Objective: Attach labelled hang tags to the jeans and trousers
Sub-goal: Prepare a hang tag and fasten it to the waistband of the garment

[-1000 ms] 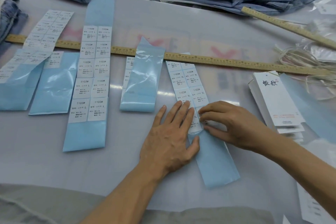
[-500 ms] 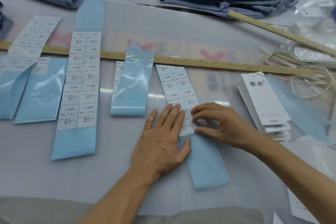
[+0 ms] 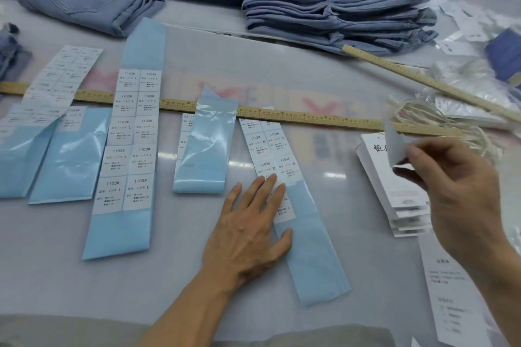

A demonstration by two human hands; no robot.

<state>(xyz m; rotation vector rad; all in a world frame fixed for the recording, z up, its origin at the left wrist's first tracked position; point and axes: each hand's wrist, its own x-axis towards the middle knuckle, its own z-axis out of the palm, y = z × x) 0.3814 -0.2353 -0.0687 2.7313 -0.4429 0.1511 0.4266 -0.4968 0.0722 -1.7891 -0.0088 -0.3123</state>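
Right hand pinches a peeled sticker (left hand flat, fingers spread, on the XL strip), next prob. stick it on tag pile, mid-right.

free: table front-left | blocked: label strips, hang tags

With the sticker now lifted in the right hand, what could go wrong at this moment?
The sticker hangs loosely from the right hand in a fingertip grip, so it may curl and stick to itself. It may also land crooked on the tag stack. If the left hand lifts, the label strip could slide.
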